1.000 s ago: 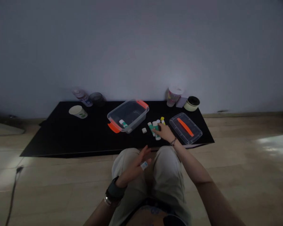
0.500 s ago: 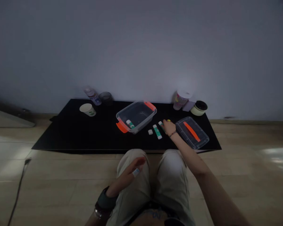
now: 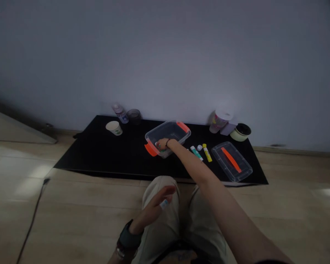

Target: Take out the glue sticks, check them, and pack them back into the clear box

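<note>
Right hand (image 3: 162, 143): extended forward, inside the clear plastic bin (image 3: 173, 131) at its near left corner, beside the near orange handle (image 3: 150, 149). The fingers are bent downward over a green-and-white glue stick (image 3: 162, 149) on the bin floor. Whether they are closed on the stick cannot be told. A dark band sits on the wrist.

Left hand (image 3: 157, 204): over the left knee, loosely open, fingers extended, gripping nothing. A small white-and-blue piece shows at one finger; its nature cannot be told. A dark watch is on that wrist.

Surface: the bin stands on a black mat (image 3: 104, 157) laid on the wooden floor against the wall.

Just right of the bin lie a green glue stick (image 3: 196, 152), a white cap (image 3: 199, 147) and a yellow glue stick (image 3: 207, 153), near one another. Further right lies the bin's clear lid (image 3: 242, 171) with an orange strip (image 3: 230, 159).

Along the wall: a paper cup (image 3: 114, 127) with a green print, a small bottle (image 3: 120, 113), a dark jar (image 3: 134, 116), a lidded cup (image 3: 219, 121), and a round pot (image 3: 240, 132).

Markings: all lettering is too small and dim to read.
</note>
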Demonstrator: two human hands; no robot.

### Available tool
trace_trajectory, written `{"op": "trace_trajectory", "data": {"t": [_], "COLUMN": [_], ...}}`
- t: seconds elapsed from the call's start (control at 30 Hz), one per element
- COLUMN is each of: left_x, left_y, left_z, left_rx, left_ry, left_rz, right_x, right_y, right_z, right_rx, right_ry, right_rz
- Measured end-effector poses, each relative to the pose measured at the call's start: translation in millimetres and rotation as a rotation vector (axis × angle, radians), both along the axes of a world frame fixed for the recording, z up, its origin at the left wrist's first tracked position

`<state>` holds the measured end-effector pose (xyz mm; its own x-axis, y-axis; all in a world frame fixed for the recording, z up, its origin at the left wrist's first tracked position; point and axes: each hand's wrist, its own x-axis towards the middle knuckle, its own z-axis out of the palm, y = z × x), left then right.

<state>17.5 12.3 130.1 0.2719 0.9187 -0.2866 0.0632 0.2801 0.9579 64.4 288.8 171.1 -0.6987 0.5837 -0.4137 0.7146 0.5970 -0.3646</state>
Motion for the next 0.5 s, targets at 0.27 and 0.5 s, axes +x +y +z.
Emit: {"op": "trace_trajectory", "data": {"t": [0.27,0.5], "left_x": [-11,-1], "left_y": [-4,20], "left_z": [-11.7,-15.4], "left_rx": [-0.021,-0.013], "left_ry": [-0.006,-0.137], "left_rz": [0.073,0.362], "right_x": [0,83], "right_y": [4,-42], "right_z": [-4.7,29.4], "right_rx": [-0.041,0.107], "right_ry": [0.161,0.765], "right_rz": [-0.125,-0.16]}}
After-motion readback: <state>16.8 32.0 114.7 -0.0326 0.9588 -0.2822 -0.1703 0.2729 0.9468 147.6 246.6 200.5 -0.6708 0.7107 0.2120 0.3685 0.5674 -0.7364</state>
